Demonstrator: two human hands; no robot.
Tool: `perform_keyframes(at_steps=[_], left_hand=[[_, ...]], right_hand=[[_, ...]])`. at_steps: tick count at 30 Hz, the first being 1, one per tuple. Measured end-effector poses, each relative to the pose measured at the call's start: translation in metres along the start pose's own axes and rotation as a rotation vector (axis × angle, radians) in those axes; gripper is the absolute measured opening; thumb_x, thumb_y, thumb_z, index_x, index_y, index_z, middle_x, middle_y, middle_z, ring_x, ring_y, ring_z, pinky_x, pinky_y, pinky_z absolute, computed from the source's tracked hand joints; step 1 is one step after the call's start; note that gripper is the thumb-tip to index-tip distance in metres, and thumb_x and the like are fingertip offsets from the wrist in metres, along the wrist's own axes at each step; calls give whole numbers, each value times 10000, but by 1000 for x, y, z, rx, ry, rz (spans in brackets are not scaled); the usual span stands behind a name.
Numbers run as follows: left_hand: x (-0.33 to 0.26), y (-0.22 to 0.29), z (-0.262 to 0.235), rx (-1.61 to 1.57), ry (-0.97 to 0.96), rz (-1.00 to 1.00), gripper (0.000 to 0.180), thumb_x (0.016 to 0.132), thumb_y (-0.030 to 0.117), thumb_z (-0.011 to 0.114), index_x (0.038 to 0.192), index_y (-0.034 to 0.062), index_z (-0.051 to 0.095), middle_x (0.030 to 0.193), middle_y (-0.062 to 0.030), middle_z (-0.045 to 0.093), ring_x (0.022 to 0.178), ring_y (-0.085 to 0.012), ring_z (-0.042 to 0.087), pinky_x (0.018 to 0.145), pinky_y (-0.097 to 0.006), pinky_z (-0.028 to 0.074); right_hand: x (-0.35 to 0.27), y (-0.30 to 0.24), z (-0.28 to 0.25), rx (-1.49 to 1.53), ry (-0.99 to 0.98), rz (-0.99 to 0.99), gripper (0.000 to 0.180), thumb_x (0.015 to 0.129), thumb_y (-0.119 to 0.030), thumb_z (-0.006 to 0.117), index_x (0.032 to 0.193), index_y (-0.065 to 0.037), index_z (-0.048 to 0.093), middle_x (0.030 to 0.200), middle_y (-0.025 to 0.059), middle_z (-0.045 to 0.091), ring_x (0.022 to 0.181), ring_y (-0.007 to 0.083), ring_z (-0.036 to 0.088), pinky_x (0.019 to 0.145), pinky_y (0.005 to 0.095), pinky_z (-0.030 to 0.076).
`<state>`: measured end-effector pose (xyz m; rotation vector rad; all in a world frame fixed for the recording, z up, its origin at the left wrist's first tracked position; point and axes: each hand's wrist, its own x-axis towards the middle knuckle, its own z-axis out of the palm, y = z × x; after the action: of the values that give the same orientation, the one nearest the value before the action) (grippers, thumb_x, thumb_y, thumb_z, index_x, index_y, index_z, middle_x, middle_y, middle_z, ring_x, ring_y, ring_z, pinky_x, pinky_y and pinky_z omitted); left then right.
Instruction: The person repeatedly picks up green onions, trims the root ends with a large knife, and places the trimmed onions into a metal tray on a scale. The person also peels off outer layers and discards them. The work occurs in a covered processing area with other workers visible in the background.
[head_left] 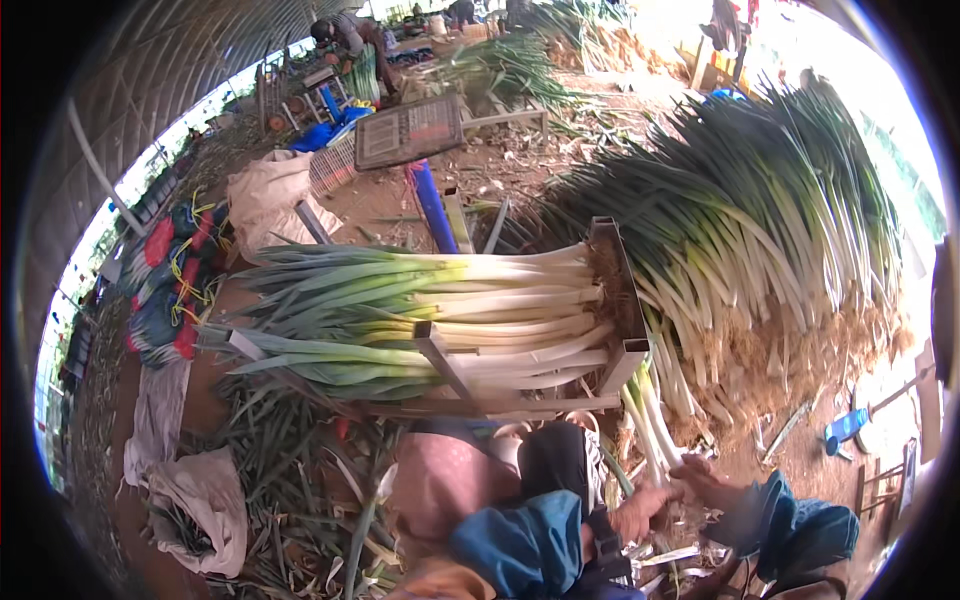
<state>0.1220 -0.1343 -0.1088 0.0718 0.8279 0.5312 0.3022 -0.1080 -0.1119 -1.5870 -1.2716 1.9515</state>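
Two bare hands met low on the right, beside the root ends of a few white-stalked green onions. These slanted down from behind the near right corner of a metal rack, between the rack and a big heap of green onions. The left hand reached in from the left with its fingers bent toward the stalk ends; the right hand came from the right, its fingertips close against the same ends. Whether the fingers of either hand were clenched round the stalks, I could not tell. Both forearms wore blue sleeves.

Across the rack, between upright posts, lay a thick row of green onions, leaves to the left and roots against the right end. Cut or fallen green leaves littered the ground on the near left, around an open pale sack. Farther left lay bundles with red and yellow. A blue object sat near the right edge. Behind the rack stood a dark-framed panel, and in the distance another person bent over more greens.
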Motion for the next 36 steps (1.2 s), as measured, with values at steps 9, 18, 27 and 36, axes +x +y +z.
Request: perform_keyframes(at_steps=[9, 18, 27, 36], left_hand=[[7, -39, -19, 518, -229, 215, 353, 918, 346, 597, 1087, 37, 592, 781, -26, 591, 633, -137, 566, 538, -258, 444], [3, -22, -28, 332, -154, -3, 506, 899, 542, 535, 1119, 87, 516, 811, -15, 520, 660, -161, 533, 553, -320, 481], [82, -14, -16, -254, -75, 259, 542, 858, 505, 648, 1229, 131, 522, 1038, -66, 631, 878, -219, 624, 726, -405, 536], [78, -7, -7, -251, -254, 370, 534, 844, 336, 713, 1251, 56, 509, 1117, -91, 602, 996, -249, 579, 920, -383, 471]], right_hand=[[43, -1, 7, -484, -281, -209, 181, 898, -136, 597, 1047, -93, 691, 720, 79, 673, 606, 174, 633, 549, 303, 496], [1, -47, 9, -412, -78, 197, 396, 829, -127, 661, 1187, 4, 553, 958, 141, 630, 841, 214, 634, 726, 336, 517], [-100, -76, 11, -144, -77, 278, 617, 746, -136, 721, 1258, 11, 409, 942, 151, 596, 754, 226, 639, 598, 303, 535], [-223, -19, 82, -71, 110, -86, 749, 791, -132, 674, 1430, -42, 294, 1160, 90, 532, 979, 152, 536, 820, 274, 474]])
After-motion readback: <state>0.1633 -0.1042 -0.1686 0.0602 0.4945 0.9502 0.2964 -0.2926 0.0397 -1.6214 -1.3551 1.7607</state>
